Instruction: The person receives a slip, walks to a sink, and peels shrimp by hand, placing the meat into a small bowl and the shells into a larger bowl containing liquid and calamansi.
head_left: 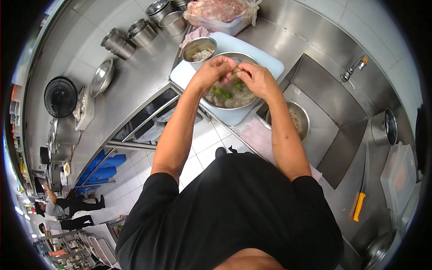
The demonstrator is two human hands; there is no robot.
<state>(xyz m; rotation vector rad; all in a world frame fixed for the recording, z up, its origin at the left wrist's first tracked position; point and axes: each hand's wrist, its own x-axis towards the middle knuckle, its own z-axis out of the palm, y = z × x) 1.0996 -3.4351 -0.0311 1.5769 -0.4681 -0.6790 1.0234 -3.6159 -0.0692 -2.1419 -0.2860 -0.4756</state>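
My left hand and my right hand meet over a large metal bowl. Their fingers are closed and pinch at a small piece, too small and covered to name. Cloudy liquid fills the bowl, with pale pieces and several small green round things in it. Close to my left hand stands a smaller metal bowl holding whitish pieces. Both bowls rest on a light blue cutting board.
At my right is a steel sink with a metal bowl inside. A yellow-handled knife lies beside it. Bagged raw meat sits in a tub behind the board. A pink cloth hangs along the front edge. Two people stand far left.
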